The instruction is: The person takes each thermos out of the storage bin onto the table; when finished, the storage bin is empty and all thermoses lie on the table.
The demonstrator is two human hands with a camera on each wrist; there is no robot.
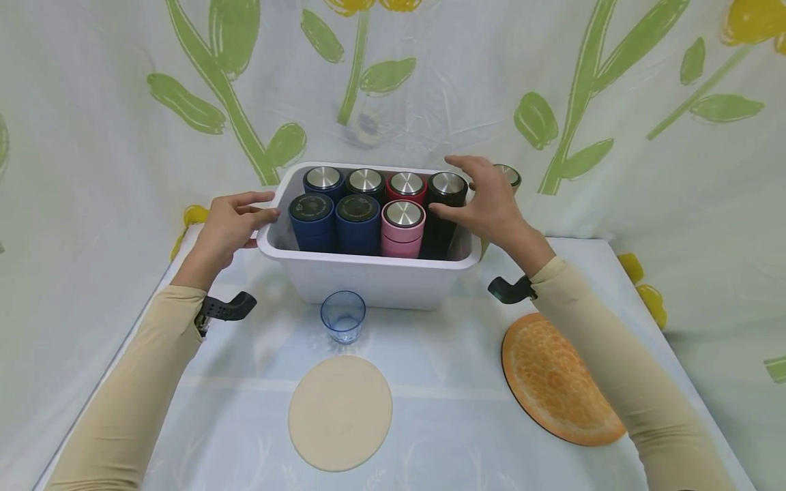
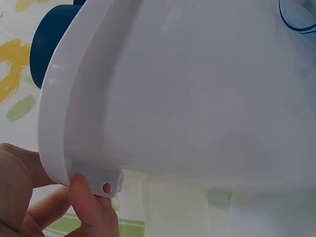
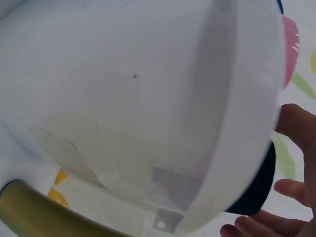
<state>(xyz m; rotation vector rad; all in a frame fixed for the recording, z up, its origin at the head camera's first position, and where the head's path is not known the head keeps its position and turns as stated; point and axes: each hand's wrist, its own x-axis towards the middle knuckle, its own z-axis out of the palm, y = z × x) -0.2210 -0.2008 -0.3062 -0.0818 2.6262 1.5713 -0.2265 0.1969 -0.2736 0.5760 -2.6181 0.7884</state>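
A white tub (image 1: 368, 261) holds several lidded flasks: dark blue ones (image 1: 311, 210) on the left, a pink one (image 1: 403, 217), a red one (image 1: 406, 184) and a black one (image 1: 447, 184). My left hand (image 1: 236, 221) holds the tub's left rim, thumb against the edge. In the left wrist view a fingertip (image 2: 89, 197) presses the tab under the rim of the tub (image 2: 187, 89). My right hand (image 1: 467, 194) hovers with spread fingers over the tub's right end, thumb by the black flask. The right wrist view shows its fingers (image 3: 296, 128) beside the tub wall (image 3: 123, 84).
An olive flask (image 1: 513, 176) stands outside the tub behind my right hand. A blue glass cup (image 1: 342, 316) sits in front of the tub, a round beige mat (image 1: 340, 411) nearer me, and an orange-slice mat (image 1: 555, 382) to the right. A floral cloth hangs behind.
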